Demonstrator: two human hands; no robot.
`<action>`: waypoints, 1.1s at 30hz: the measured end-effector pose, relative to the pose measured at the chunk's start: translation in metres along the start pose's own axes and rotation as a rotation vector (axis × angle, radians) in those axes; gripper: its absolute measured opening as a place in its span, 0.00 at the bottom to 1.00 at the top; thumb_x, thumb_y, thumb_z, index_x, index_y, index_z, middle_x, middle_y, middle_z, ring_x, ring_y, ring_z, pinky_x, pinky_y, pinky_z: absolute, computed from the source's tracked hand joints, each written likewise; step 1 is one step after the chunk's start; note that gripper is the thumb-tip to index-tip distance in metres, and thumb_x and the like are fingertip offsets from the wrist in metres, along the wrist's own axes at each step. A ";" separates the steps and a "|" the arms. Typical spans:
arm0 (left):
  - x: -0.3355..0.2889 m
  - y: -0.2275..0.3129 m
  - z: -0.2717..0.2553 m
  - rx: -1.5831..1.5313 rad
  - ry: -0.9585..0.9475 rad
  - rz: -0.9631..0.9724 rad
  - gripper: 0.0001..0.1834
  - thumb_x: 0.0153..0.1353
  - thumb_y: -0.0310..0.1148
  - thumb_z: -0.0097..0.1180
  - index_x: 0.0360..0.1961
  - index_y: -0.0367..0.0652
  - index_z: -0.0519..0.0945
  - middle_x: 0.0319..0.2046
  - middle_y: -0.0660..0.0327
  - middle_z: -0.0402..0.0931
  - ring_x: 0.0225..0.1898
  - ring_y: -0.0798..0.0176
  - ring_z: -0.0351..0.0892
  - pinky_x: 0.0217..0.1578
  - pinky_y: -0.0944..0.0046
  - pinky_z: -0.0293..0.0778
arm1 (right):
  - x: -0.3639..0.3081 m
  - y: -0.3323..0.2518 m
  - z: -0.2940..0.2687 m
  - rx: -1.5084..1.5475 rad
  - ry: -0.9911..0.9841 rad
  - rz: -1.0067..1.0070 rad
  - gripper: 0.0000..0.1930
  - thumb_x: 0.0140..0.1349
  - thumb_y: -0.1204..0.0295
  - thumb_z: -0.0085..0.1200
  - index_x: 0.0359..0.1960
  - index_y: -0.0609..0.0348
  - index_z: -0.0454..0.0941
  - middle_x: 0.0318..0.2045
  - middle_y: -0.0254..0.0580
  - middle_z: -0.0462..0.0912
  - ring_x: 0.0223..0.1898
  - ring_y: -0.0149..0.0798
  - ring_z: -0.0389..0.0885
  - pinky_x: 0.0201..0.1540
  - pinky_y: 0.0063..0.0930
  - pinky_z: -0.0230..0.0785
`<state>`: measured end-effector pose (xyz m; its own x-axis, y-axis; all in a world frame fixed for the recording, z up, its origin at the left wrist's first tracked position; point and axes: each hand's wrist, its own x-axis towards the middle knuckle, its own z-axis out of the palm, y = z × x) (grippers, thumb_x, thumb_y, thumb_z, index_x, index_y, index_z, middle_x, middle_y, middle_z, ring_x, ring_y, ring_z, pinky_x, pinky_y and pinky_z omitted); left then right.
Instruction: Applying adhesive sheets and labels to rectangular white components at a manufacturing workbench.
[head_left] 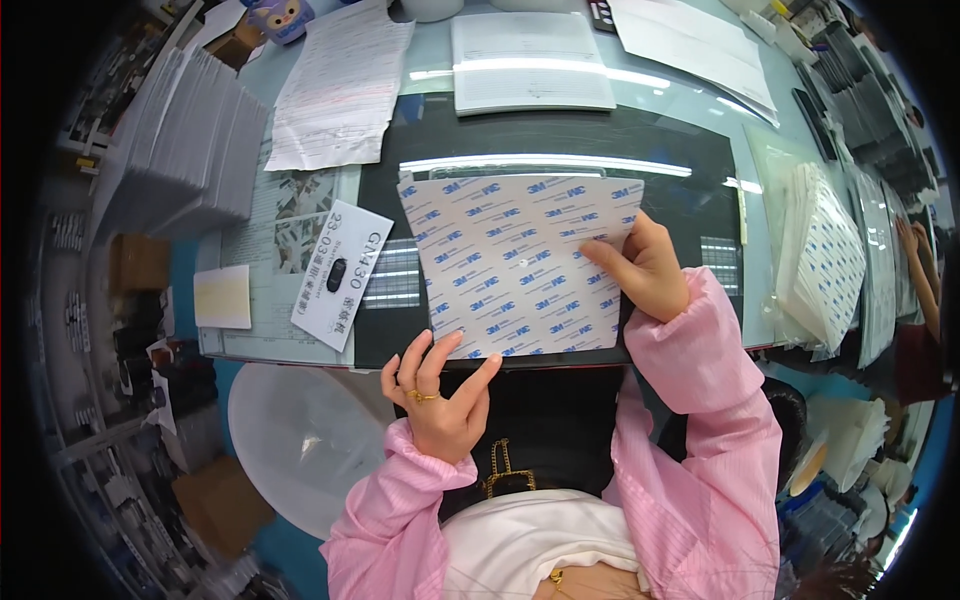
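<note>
A white adhesive backing sheet (525, 265) with a repeated blue print lies over the dark work mat. My right hand (648, 268) grips its right edge, thumb on top and the other fingers hidden underneath. Along the lower left edge, the fingers of my left hand (440, 395) are spread, their tips at or close to the sheet; a ring is on one finger. To the left of the sheet rests a white printed card (345, 265) with a small black oval piece (338, 274) on it. Just beyond the sheet's top edge shows a clear strip.
The dark mat (690, 160) lies under glass on the table. Papers (345, 85) and a white stack (530, 65) are at the back. Tall stacked sheets (190, 140) stand left, bagged printed sheets (815, 255) right. A white tub (300, 440) is below the table's left front edge.
</note>
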<state>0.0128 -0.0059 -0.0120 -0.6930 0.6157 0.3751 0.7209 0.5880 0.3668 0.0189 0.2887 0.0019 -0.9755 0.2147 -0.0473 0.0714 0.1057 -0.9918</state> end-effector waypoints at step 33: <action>0.037 0.077 0.031 -0.068 -0.123 0.117 0.21 0.50 0.34 0.67 0.48 0.60 0.85 0.45 0.69 0.68 0.52 0.63 0.63 0.53 0.53 0.48 | 0.000 0.002 -0.002 -0.106 0.001 -0.120 0.12 0.63 0.79 0.58 0.47 0.67 0.73 0.39 0.45 0.85 0.39 0.33 0.85 0.42 0.27 0.79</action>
<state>0.0428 0.0783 0.0036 -0.5953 0.7400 0.3131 0.7918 0.4740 0.3852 0.0193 0.2909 -0.0003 -0.9781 0.1954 0.0710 -0.0242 0.2324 -0.9723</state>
